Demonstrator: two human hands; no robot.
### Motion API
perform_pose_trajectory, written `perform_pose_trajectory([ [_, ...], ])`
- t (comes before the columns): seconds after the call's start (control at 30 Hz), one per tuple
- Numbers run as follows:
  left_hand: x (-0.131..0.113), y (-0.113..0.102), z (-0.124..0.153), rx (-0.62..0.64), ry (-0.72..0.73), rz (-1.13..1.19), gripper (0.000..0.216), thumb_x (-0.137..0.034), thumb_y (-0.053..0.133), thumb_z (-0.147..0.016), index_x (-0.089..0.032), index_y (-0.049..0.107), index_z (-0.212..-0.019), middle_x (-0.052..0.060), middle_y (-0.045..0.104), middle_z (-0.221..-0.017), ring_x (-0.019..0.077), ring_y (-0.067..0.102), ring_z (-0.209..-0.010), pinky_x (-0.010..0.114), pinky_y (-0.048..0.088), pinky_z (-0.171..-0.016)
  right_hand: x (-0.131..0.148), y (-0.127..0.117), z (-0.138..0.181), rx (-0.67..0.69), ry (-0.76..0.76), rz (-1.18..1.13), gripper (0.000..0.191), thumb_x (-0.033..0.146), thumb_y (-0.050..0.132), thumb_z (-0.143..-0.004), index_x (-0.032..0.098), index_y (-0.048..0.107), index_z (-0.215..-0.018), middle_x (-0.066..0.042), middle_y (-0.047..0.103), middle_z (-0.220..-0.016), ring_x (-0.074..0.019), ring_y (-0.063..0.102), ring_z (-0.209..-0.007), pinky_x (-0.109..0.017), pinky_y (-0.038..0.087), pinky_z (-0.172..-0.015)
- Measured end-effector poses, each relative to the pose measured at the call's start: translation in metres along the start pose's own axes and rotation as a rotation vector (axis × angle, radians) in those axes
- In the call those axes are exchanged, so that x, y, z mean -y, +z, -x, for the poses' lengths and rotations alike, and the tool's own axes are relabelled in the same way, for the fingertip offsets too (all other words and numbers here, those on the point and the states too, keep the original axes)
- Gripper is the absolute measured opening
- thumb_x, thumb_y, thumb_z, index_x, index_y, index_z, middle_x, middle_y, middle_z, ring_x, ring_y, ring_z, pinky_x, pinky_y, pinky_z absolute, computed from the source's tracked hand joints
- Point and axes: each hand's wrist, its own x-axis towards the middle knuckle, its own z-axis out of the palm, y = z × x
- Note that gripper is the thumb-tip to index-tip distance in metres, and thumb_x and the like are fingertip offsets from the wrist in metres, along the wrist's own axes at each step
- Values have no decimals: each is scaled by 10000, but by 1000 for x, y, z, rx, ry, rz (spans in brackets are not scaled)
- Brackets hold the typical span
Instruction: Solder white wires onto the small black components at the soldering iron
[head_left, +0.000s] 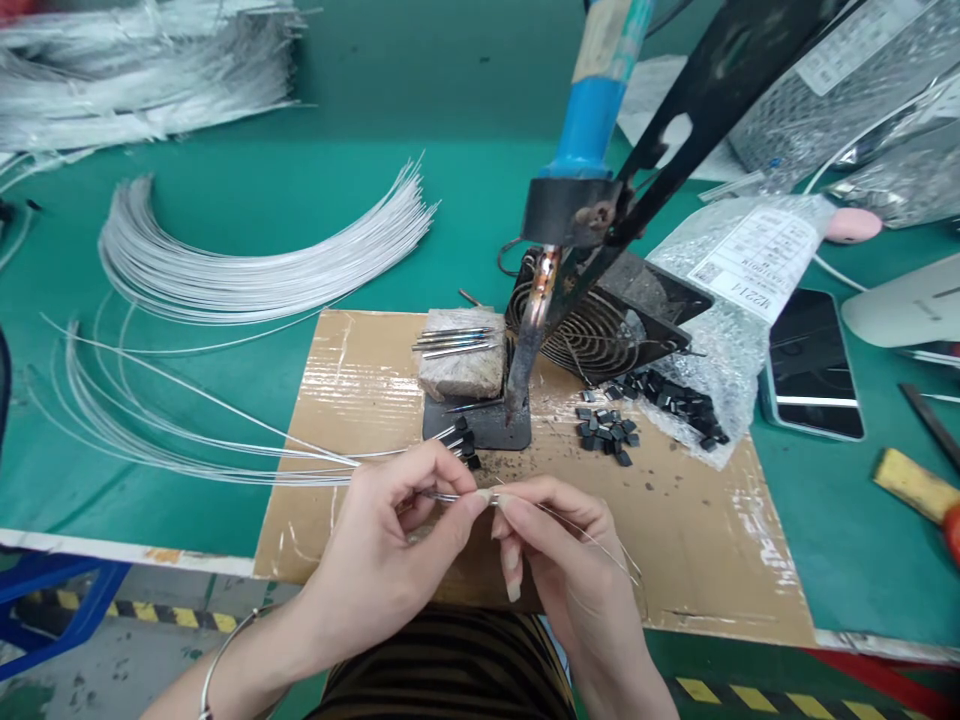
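Observation:
My left hand (409, 535) is closed, pinching a thin dark metallic piece (444, 496) between thumb and forefinger. My right hand (574, 560) meets it fingertip to fingertip, closed on fine wire (589, 535) whose loose strands trail over the palm side. The exact joint between the two is hidden by the fingertips. Just behind my left hand lie white wires (315, 475) whose ends carry small black blocks (463, 440). A soldering iron (536, 310) hangs tip-down above, over a dark plate (517, 425).
A block (461, 370) with several thin metal pieces stands beside the iron. A black fan (600, 320), loose black parts (606, 432), a plastic bag (742, 290) and a phone (816, 365) lie right. A white wire bundle (262, 270) lies left. Cardboard (705, 560) covers the front.

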Motion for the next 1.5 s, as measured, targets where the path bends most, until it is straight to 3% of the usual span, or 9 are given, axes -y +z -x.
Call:
perform_pose_trajectory([
  [0.2,-4,-1,-2,7,-16,-30,156,-278,650,-878,-184,622,-757,-36,520,-612,102,364,-523,238,277,-489,2,-1,0,-4,74,-25,186,341,922,-787,189,840,-718,-9,724,-598,-77,585,-386,-136,494,-361],
  [0.43,-1,2,-1,-27,-21,16,143,-273,664,-886,-184,635,-779,-20,573,-650,101,394,-538,225,303,-497,1,-1,1,13,52,-22,165,358,895,-826,195,872,-820,-13,746,-650,-75,609,-421,-139,541,-409],
  [0.67,13,5,1,-91,89,-53,144,-280,659,-927,-202,653,-807,-37,528,-606,108,400,-510,236,277,-468,2,1,-1,-6,40,-31,153,340,892,-831,195,868,-784,-5,729,-624,-57,598,-413,-116,528,-422],
  [0.9,9,13,3,-184,163,-124,136,-189,656,-933,-195,646,-797,-48,539,-611,86,391,-494,226,325,-480,1,7,-3,-63,11,-50,186,357,931,-772,184,868,-755,4,705,-615,-47,575,-419,-106,521,-408],
  [1.23,14,19,2,-177,74,65,110,-222,667,-923,-194,653,-818,-13,633,-630,106,493,-498,219,368,-475,-1,11,0,-78,-10,-72,174,347,931,-781,188,867,-749,4,724,-639,-50,592,-430,-111,546,-431],
  [1.5,6,17,-1,-255,62,115,99,-197,722,-866,-190,669,-783,-20,653,-619,83,472,-487,185,378,-473,1,7,-3,-46,-52,-38,201,400,898,-826,204,892,-876,-12,750,-685,-92,650,-483,-171,608,-471],
])
